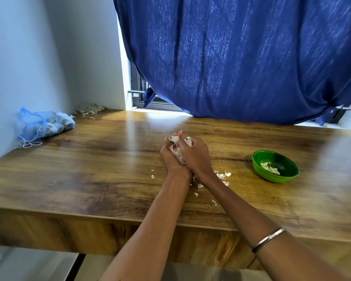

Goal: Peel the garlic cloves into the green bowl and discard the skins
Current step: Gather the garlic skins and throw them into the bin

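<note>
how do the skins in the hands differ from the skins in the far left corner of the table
The skins in the hands are a white, pink-tinged bunch held above the table between the left hand and right hand. The corner pile lies loose on the wooden table by the wall and looks duller and greyer. Both are papery garlic skins.

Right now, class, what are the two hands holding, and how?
Both the left hand and right hand cup a heap of garlic skins between their palms.
</note>
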